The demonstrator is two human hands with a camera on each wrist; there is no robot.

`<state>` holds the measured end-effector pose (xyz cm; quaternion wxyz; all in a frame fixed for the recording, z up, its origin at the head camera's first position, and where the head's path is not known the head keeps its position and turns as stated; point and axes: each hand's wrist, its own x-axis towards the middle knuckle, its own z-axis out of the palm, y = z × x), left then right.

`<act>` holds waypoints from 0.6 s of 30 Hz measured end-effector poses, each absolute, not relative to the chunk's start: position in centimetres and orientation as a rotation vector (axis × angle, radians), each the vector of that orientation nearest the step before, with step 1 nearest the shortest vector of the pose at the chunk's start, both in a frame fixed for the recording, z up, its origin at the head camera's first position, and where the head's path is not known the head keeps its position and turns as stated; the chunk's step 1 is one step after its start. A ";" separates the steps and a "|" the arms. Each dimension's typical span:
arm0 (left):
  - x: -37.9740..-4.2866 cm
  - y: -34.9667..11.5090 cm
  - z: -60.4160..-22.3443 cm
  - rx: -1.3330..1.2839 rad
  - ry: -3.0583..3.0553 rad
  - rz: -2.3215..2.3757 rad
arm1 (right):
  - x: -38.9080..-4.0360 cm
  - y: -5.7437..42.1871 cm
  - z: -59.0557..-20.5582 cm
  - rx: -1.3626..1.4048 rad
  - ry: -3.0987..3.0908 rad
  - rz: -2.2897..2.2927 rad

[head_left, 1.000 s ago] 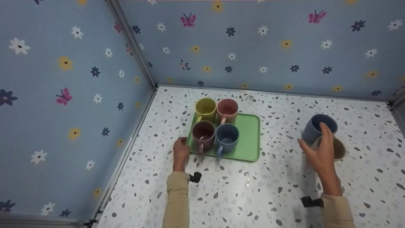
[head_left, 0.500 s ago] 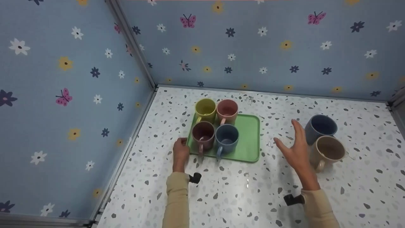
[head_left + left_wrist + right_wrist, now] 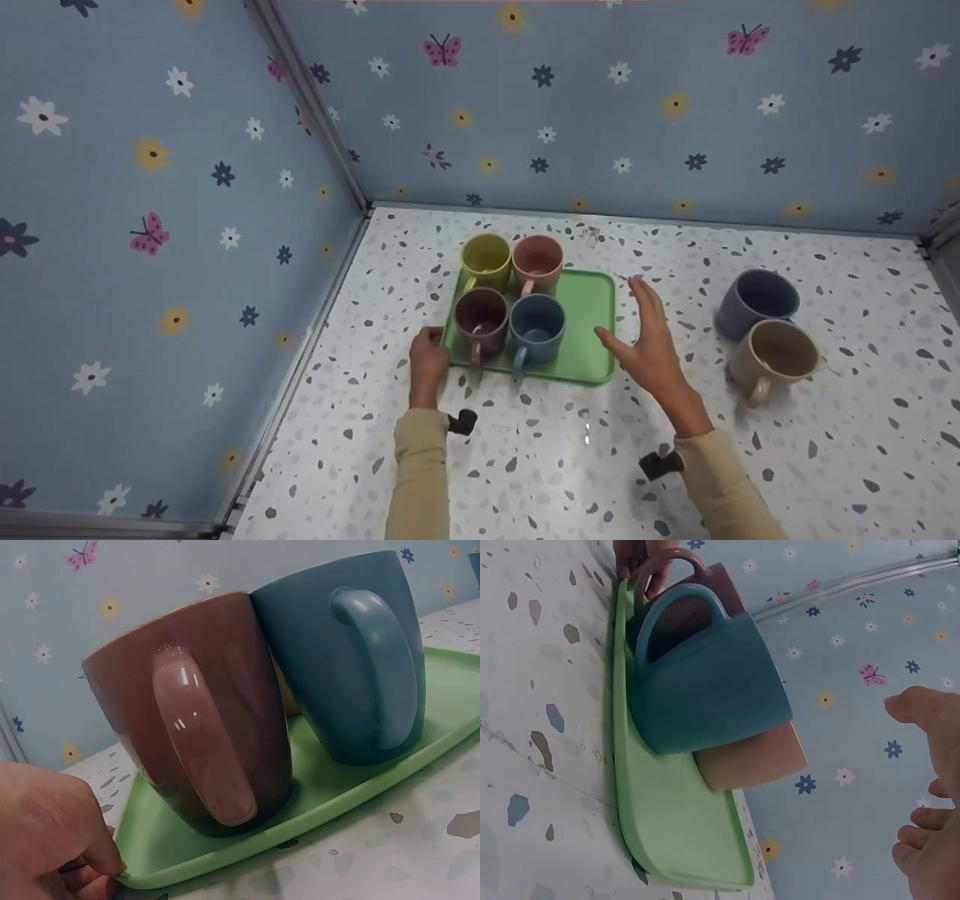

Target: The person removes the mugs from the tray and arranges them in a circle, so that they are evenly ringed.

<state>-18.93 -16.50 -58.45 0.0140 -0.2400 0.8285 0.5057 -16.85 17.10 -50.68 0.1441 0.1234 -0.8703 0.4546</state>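
A green tray [image 3: 589, 330] carries four-sided rows of mugs: a yellow mug [image 3: 487, 259] and a pink mug [image 3: 538, 262] behind, a maroon mug [image 3: 482, 319] and a blue mug [image 3: 537, 326] in front. At the tray's left edge my left hand [image 3: 429, 364] grips the rim with curled fingers, beside the maroon mug [image 3: 199, 720]. My right hand [image 3: 652, 356] hovers near the tray's right edge, thumb and fingers spread, holding nothing. In the right wrist view, that same hand [image 3: 934, 795] shows at the right, apart from the blue mug [image 3: 712, 686].
On the speckled table [image 3: 540, 465], a dark blue mug [image 3: 757, 304] and a beige mug [image 3: 776, 360] stand close together at the right. Flowered panels [image 3: 622, 112] rise behind the table and along its left side.
My right hand has moved left from above the dark blue and beige mugs to the tray's right side, fingers still spread. The left hand stays at the tray edge.
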 end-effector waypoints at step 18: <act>-19.1 -16.6 -58.7 -0.735 2.541 1.575 | -17.8 12.2 -53.1 0.511 -2.612 1.328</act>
